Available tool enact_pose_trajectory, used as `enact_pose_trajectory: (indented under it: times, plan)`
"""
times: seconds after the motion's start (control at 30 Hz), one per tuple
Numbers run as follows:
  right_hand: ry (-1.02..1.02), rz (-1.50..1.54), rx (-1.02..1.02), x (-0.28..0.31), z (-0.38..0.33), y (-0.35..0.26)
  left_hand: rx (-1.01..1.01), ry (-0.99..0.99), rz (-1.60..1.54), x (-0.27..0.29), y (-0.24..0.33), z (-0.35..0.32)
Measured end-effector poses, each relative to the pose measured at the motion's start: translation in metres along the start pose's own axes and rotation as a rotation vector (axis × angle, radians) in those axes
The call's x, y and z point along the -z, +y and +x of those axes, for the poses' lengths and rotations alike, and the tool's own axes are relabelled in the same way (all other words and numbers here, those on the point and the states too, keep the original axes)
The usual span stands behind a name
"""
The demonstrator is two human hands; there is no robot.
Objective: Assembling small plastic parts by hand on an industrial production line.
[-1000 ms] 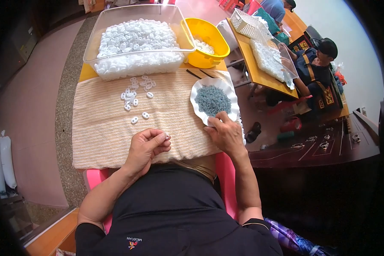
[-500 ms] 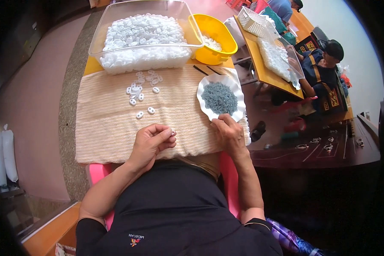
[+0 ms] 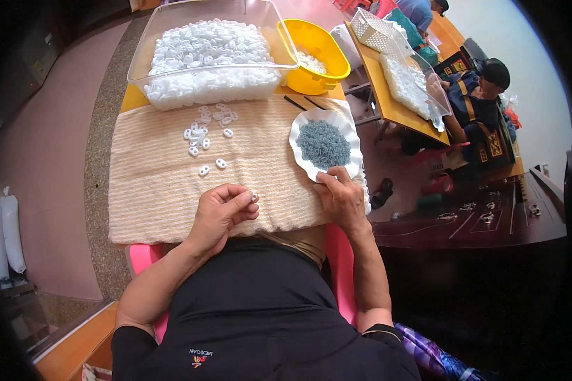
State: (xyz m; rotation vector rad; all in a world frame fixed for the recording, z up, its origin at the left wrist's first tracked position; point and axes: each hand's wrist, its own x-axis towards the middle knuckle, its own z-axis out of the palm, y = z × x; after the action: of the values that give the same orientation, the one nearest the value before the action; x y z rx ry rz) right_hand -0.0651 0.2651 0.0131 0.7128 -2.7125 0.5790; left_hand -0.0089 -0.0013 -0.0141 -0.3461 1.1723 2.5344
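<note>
My left hand (image 3: 221, 213) is closed in a pinch above the cloth, holding a small white two-holed plastic piece (image 3: 254, 198) mostly hidden by the fingertips. My right hand (image 3: 342, 197) is at the near rim of a white wavy-edged dish (image 3: 297, 155), fingers bent and drawn together. What those fingers pinch, if anything, cannot be made out. Heaped in the dish are many tiny grey-blue rod-like pieces (image 3: 324, 143). Beyond my left hand lie two loose white two-holed pieces (image 3: 220, 164), with a scattered group of white pieces (image 3: 199, 136) farther back.
A striped beige cloth (image 3: 152, 197) covers the table. At its back stand a clear bin (image 3: 140, 75) full of white pieces and a yellow tub (image 3: 333, 79). Two dark sticks (image 3: 294, 102) lie behind the dish. Rightward, another person (image 3: 473, 101) sits at a second table (image 3: 370, 70).
The whole view has shifted slightly, so the table things appear a little farther left. Both hands keep nearly the same pose and place.
</note>
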Motion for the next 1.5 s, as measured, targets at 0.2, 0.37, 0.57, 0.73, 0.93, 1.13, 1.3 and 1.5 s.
enact_pose_trajectory:
  times: [0.2, 0.37, 0.57, 0.73, 0.93, 1.13, 1.3, 1.5]
  plan:
    - [0.127, 0.167, 0.019, -0.005, -0.004, 0.005, 0.005, -0.019, 0.022, 0.002, 0.001, 0.001]
    - [-0.055, 0.184, 0.084, -0.004, -0.011, 0.007, 0.017, -0.013, 0.041, 0.001, 0.002, 0.001]
    - [-0.198, -0.097, 0.183, -0.001, -0.006, -0.001, 0.020, -0.004, 0.042, 0.000, 0.001, 0.001]
    - [-0.252, -0.204, 0.195, -0.003, -0.006, -0.004, 0.015, 0.001, 0.038, -0.001, 0.003, -0.001]
    - [-0.218, -0.210, 0.215, -0.006, -0.010, -0.008, 0.014, -0.014, 0.054, 0.002, 0.002, 0.000]
    - [-0.039, 0.277, 0.158, -0.008, -0.007, -0.025, 0.004, -0.023, 0.033, 0.002, 0.001, 0.000]
    - [-0.153, 0.586, 0.040, -0.023, 0.002, -0.039, 0.008, -0.034, 0.021, 0.003, 0.000, 0.001]
    - [-0.155, 0.672, 0.089, -0.042, 0.014, -0.046, 0.019, -0.031, 0.023, 0.003, 0.002, 0.000]
